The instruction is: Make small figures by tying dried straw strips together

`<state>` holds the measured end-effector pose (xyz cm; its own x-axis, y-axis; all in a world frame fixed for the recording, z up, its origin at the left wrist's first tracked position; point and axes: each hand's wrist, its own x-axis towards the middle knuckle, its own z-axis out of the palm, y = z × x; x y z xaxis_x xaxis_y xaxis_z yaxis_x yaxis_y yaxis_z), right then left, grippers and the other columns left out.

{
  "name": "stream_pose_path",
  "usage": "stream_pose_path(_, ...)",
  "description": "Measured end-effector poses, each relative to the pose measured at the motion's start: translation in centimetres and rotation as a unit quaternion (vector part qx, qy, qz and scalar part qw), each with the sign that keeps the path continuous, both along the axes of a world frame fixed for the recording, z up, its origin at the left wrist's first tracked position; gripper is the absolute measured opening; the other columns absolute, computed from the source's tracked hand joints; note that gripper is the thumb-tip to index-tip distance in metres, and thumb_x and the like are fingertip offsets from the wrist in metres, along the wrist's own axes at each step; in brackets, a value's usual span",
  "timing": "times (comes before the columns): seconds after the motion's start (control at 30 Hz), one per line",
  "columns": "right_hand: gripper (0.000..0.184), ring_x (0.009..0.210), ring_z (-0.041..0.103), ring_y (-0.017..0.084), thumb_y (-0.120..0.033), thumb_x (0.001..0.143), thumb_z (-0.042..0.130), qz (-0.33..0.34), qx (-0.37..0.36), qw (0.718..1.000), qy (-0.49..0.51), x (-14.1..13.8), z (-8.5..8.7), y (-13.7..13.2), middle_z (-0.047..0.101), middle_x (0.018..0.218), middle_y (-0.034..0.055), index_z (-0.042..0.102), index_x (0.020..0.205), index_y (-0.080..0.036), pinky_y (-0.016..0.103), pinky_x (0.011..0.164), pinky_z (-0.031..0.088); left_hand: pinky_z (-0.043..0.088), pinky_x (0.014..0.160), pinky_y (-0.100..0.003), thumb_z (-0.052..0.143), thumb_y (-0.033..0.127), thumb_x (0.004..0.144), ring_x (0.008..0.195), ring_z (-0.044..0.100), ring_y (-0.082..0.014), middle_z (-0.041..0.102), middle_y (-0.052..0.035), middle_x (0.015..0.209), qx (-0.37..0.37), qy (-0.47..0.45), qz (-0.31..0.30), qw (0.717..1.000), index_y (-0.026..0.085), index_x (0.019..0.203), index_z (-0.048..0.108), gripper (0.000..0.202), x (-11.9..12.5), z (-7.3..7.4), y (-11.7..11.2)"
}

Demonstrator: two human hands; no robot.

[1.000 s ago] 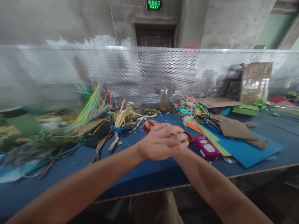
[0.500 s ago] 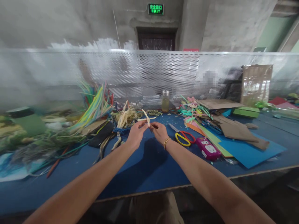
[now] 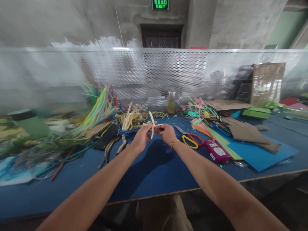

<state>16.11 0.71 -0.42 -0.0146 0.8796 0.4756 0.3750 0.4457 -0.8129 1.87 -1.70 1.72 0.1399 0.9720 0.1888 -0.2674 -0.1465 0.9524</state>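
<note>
My left hand point(image 3: 141, 137) and my right hand point(image 3: 167, 133) are raised together over the blue table point(image 3: 144, 173), both pinched on a pale straw strip point(image 3: 152, 123) that stands up between the fingertips. A gold bracelet circles my right wrist. Just behind the hands lies a heap of pale straw strips point(image 3: 130, 119). Scissors with a yellow and a red handle point(image 3: 190, 139) lie flat on the table right of my right hand.
Coloured sticks point(image 3: 98, 107) and green plant scraps lie at the left. A small glass bottle point(image 3: 171, 102) stands by the perforated metal screen point(image 3: 154, 77). A magenta case point(image 3: 216, 151), coloured paper sheets point(image 3: 255, 154), brown card and a green box point(image 3: 256, 113) lie at the right.
A second ago my hands were closed together near me, with the scissors' handles at them. The scissors now lie on the table, and both hands have moved forward onto the straw strip.
</note>
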Motion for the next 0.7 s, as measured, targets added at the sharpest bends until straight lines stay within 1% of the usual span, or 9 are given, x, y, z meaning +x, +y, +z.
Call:
stream_pose_path(0.13, 0.016, 0.078, 0.062, 0.019, -0.037, 0.073, 0.072, -0.009, 0.036, 0.997, -0.072, 0.0, 0.3, -0.4, 0.071, 0.084, 0.0058, 0.073, 0.079, -0.022, 0.032, 0.076, 0.047, 0.039, 0.062, -0.026, 0.073, 0.048, 0.069, 0.075, 0.058, -0.0165, 0.069, -0.0046, 0.087, 0.003, 0.070, 0.026, 0.997, 0.018, 0.101, 0.073, 0.044, -0.7, -0.1, 0.2)
stream_pose_path(0.2, 0.017, 0.079, 0.062, 0.018, -0.033, 0.074, 0.071, -0.006, 0.045, 0.997, -0.061, 0.1, 0.7, -0.5, 0.070, 0.085, 0.0052, 0.073, 0.086, -0.021, 0.031, 0.076, 0.047, 0.040, 0.063, -0.025, 0.074, 0.049, 0.069, 0.076, 0.059, -0.0164, 0.070, -0.0038, 0.084, -0.003, 0.064, 0.032, 0.997, 0.019, 0.104, 0.073, 0.046, -1.0, -0.2, 0.3)
stream_pose_path(0.3, 0.023, 0.080, 0.061, 0.016, -0.025, 0.075, 0.064, 0.000, 0.062, 0.998, -0.003, 0.4, 1.3, -0.6, 0.070, 0.087, 0.0039, 0.070, 0.097, -0.019, 0.029, 0.078, 0.048, 0.043, 0.068, -0.027, 0.077, 0.045, 0.067, 0.082, 0.062, -0.0182, 0.071, -0.0043, 0.082, -0.027, 0.015, 0.023, 0.999, 0.019, 0.108, 0.071, 0.049, -1.1, -0.1, 0.3)
stream_pose_path(0.4, 0.019, 0.077, 0.060, 0.015, -0.023, 0.077, 0.057, -0.001, 0.066, 0.997, 0.027, 0.6, 1.7, -0.7, 0.070, 0.087, 0.0033, 0.070, 0.091, -0.019, 0.028, 0.076, 0.047, 0.046, 0.072, -0.029, 0.080, 0.038, 0.065, 0.081, 0.065, -0.0190, 0.071, -0.0050, 0.079, -0.053, -0.008, 0.010, 0.998, 0.017, 0.109, 0.070, 0.050, -0.8, 0.0, 0.1)
stream_pose_path(0.47, 0.018, 0.076, 0.059, 0.015, -0.024, 0.078, 0.056, 0.006, 0.070, 0.997, 0.022, 0.6, 1.9, -0.8, 0.069, 0.083, 0.0032, 0.071, 0.084, -0.018, 0.028, 0.076, 0.047, 0.047, 0.074, -0.029, 0.080, 0.035, 0.066, 0.079, 0.065, -0.0185, 0.071, -0.0052, 0.078, -0.056, -0.016, 0.009, 0.998, 0.016, 0.108, 0.069, 0.048, -0.7, 0.1, -0.1)
stream_pose_path(0.53, 0.018, 0.076, 0.059, 0.015, -0.025, 0.078, 0.054, 0.013, 0.072, 0.997, 0.014, 0.6, 2.0, -1.0, 0.069, 0.081, 0.0032, 0.071, 0.082, -0.018, 0.027, 0.075, 0.046, 0.048, 0.076, -0.029, 0.079, 0.033, 0.067, 0.082, 0.066, -0.0183, 0.072, -0.0061, 0.082, -0.055, -0.026, 0.009, 0.998, 0.016, 0.106, 0.070, 0.044, -0.7, 0.2, -0.2)
stream_pose_path(0.6, 0.019, 0.075, 0.059, 0.015, -0.027, 0.080, 0.053, 0.012, 0.069, 0.997, 0.007, 0.6, 2.0, -1.1, 0.069, 0.080, 0.0030, 0.070, 0.079, -0.019, 0.027, 0.074, 0.046, 0.048, 0.075, -0.028, 0.077, 0.032, 0.068, 0.084, 0.066, -0.0183, 0.073, -0.0068, 0.086, -0.060, -0.031, 0.008, 0.998, 0.017, 0.105, 0.070, 0.040, -0.8, 0.2, -0.2)
stream_pose_path(0.7, 0.021, 0.069, 0.056, 0.015, -0.035, 0.080, 0.057, -0.006, 0.059, 0.998, -0.015, 0.6, 1.9, -1.0, 0.066, 0.073, 0.0023, 0.068, 0.072, -0.019, 0.027, 0.069, 0.043, 0.046, 0.070, -0.026, 0.075, 0.031, 0.069, 0.083, 0.066, -0.0180, 0.072, -0.0062, 0.084, -0.064, -0.031, 0.001, 0.997, 0.017, 0.102, 0.070, 0.036, -0.8, 0.2, -0.2)
